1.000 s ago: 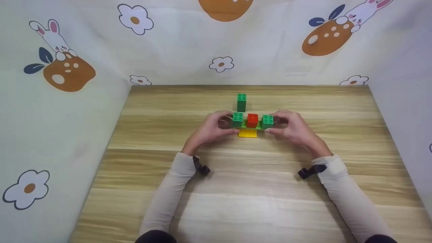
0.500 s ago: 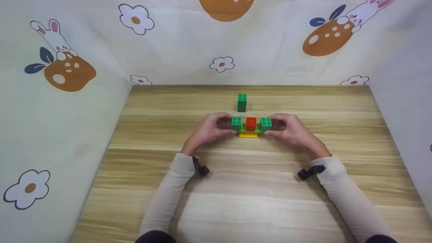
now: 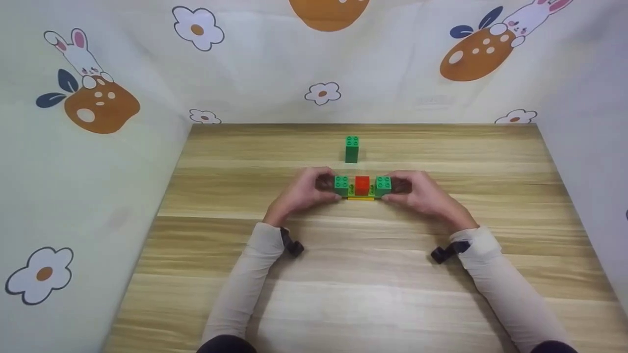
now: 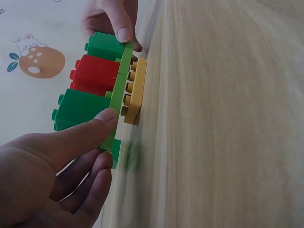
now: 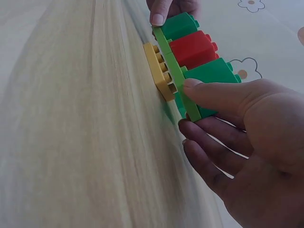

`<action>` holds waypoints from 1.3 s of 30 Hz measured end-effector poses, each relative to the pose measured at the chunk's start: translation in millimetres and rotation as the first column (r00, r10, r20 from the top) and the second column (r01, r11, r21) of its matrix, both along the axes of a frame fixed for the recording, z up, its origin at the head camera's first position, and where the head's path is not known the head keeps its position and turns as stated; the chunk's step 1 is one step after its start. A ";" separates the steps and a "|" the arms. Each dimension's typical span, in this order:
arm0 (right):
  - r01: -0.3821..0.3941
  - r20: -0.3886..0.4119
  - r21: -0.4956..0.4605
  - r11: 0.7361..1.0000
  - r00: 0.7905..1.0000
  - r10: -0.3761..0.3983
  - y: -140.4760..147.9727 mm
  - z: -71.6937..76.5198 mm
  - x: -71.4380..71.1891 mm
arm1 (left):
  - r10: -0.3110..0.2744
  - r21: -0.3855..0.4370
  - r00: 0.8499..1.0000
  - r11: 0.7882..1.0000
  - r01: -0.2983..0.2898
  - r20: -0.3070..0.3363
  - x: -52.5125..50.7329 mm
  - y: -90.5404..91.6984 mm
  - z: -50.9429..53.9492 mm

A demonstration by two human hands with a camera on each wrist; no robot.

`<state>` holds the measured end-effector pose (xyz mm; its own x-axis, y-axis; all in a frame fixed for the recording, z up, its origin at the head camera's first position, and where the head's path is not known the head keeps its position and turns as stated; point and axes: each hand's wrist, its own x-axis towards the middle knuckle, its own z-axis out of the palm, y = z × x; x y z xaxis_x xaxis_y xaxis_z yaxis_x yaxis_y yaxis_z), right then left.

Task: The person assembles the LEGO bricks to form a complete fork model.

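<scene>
In the head view my left hand (image 3: 306,189) and right hand (image 3: 424,193) hold the two ends of one brick assembly. Its base is light green plates (image 4: 125,58). A red brick (image 3: 362,185) sits at the centre, between a left green brick (image 3: 341,185) and a right green brick (image 3: 383,185). Each thumb presses the near side, with fingers behind. Just beneath is a yellow plate (image 4: 137,90) on the table, studs facing the assembly. Both wrist views show a narrow gap between the yellow studs and the light green plates.
A tall green block (image 3: 352,152) stands upright on the wooden table (image 3: 363,294), behind the assembly. Patterned cloth walls (image 3: 255,63) border the table at the back and sides. A small black camera (image 3: 294,246) is strapped to the left wrist, another black camera (image 3: 444,253) to the right.
Both hands have brought the assembly toward the person and slightly left, over the yellow plate, which now shows only as a thin strip in the head view. The tall green block has stayed put.
</scene>
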<state>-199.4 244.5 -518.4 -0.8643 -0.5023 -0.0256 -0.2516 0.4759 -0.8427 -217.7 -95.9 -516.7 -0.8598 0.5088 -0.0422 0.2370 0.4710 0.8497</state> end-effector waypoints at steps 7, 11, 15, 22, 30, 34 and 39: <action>-0.008 0.005 -0.001 1.000 1.000 0.008 -0.7 -0.2 0.8 | -0.022 0.008 1.000 1.000 0.022 0.000 0.2 0.8 1.1; -0.013 0.007 0.004 1.000 1.000 0.013 -1.3 1.6 1.5 | -0.022 -0.001 1.000 1.000 0.022 -0.003 0.3 0.4 0.9; -0.017 0.002 0.021 1.000 1.000 0.017 -1.7 2.8 2.1 | -0.019 -0.013 1.000 1.000 0.019 -0.011 0.3 0.0 0.1; -0.019 0.010 0.021 1.000 1.000 0.019 -1.8 1.3 2.7 | -0.021 -0.014 1.000 1.000 0.021 -0.016 -0.1 -0.1 -1.1; -0.007 0.024 0.008 1.000 1.000 0.007 -2.1 0.7 2.7 | -0.008 -0.012 1.000 1.000 0.007 -0.012 0.5 0.2 -2.4; -0.009 0.020 0.014 1.000 1.000 0.008 -2.7 1.1 3.8 | -0.004 -0.010 1.000 1.000 0.004 -0.005 0.9 0.9 -3.0; -0.009 0.007 0.023 1.000 1.000 0.009 -3.7 1.4 5.6 | -0.003 -0.017 1.000 1.000 0.003 -0.017 0.9 1.8 -3.2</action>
<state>-193.8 240.8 -517.0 -0.8594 -0.5096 -0.0427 -0.2508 0.4928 -0.8332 -216.7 -94.1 -519.9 -0.8589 0.5109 -0.0364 0.2530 0.4849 0.8372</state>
